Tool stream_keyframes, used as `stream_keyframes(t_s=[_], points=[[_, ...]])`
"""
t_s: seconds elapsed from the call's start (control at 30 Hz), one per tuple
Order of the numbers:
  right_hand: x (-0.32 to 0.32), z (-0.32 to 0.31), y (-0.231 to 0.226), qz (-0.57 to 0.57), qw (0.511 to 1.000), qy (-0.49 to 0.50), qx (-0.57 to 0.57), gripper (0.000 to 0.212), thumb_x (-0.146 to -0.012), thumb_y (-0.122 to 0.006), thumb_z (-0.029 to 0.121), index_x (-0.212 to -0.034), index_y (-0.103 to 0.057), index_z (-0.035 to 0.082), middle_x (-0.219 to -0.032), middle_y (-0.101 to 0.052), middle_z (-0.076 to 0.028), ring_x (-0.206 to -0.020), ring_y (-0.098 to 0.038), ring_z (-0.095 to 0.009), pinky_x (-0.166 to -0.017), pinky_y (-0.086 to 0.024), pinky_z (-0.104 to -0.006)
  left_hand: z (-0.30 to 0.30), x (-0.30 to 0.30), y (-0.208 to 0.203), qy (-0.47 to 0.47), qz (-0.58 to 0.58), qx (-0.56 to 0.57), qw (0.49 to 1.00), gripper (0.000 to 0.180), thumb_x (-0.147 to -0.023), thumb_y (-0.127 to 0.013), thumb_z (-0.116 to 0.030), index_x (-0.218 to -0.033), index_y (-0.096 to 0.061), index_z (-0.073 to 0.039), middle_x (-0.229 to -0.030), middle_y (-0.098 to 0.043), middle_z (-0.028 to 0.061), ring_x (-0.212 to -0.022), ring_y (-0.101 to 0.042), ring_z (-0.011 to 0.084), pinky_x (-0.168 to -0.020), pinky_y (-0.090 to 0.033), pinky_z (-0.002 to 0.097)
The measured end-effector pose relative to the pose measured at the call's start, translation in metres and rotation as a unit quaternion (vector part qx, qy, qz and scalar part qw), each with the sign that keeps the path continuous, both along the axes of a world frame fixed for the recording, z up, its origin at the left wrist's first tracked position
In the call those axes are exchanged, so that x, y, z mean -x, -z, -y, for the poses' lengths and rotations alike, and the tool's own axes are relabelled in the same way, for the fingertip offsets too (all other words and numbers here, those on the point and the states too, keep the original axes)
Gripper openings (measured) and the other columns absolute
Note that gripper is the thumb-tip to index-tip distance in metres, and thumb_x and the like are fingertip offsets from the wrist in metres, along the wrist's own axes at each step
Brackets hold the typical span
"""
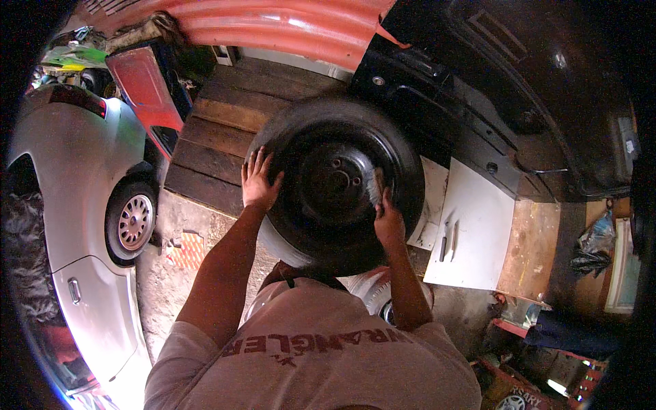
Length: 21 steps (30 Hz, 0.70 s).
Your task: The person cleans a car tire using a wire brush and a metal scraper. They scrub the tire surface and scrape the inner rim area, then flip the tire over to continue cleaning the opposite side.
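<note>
A large wheel, a black tire [301, 236] on a black steel rim [326, 181], sits in front of my body with its face turned up toward me. On its left side my left hand [261, 181] rests with the fingers spread over the tire's sidewall. My right hand [388, 220] is closed round the handle of a brush [375, 186]. The brush's pale bristles lie against the right part of the rim, beside the hub holes. Part of the brush's handle is hidden by my fingers.
Wooden planks [222, 140] lie behind the wheel. To the right is a white board [471, 229] with a dark-handled knife [444, 244] and a slim tool [456, 234]. A silver car [89, 205] stands at left; a red corrugated sheet [273, 27] spans the back.
</note>
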State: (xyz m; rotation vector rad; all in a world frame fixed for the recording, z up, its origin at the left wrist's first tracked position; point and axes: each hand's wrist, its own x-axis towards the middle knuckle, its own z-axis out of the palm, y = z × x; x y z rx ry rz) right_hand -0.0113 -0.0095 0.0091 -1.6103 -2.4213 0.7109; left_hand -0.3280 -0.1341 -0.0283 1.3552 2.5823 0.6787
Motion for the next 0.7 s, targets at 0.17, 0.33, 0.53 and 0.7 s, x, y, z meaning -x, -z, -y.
stream_keyframes(t_s=[0.17,0.33,0.53,0.7], points=[[0.016,0.013,0.001,0.060,0.998,-0.001,-0.016,0.054,-0.093,-0.052,0.026,-0.144,-0.034,0.022,-0.099,-0.062,-0.026,-0.086,-0.063,-0.041,-0.073,-0.051,-0.0483,0.000,0.003,0.006,0.004,-0.010,-0.003,1.000,0.061,-0.088,-0.053,-0.045,-0.141,-0.036,-0.020,-0.154,-0.020,0.0015,-0.142,-0.015,0.0252,-0.115,-0.011,0.0480],[0.049,-0.015,0.008,0.097,0.994,0.035,-0.049,0.052,-0.093,-0.049,0.030,-0.143,-0.035,0.020,-0.092,-0.064,-0.026,-0.079,-0.063,-0.042,-0.070,-0.050,-0.0501,-0.003,0.003,0.002,0.017,-0.008,-0.015,1.000,0.061,-0.088,-0.053,-0.044,-0.142,-0.035,-0.022,-0.154,-0.020,0.0017,-0.143,-0.015,0.0256,-0.115,-0.011,0.0486],[0.046,0.038,0.009,0.077,0.997,0.020,0.003,0.051,-0.093,-0.049,0.027,-0.142,-0.037,0.016,-0.096,-0.064,-0.025,-0.085,-0.062,-0.043,-0.075,-0.049,-0.0485,-0.002,0.007,-0.001,0.011,0.023,0.005,1.000,0.061,-0.088,-0.053,-0.043,-0.142,-0.034,-0.020,-0.154,-0.021,0.0030,-0.143,-0.015,0.0261,-0.115,-0.011,0.0482],[0.053,0.033,-0.010,0.125,0.991,0.014,0.040,0.052,-0.093,-0.048,0.026,-0.143,-0.036,0.015,-0.099,-0.063,-0.025,-0.089,-0.063,-0.041,-0.077,-0.050,-0.0480,0.000,0.002,-0.004,0.008,0.009,-0.001,1.000,0.062,-0.088,-0.053,-0.043,-0.142,-0.035,-0.018,-0.154,-0.021,0.0025,-0.142,-0.015,0.0257,-0.115,-0.010,0.0471]])
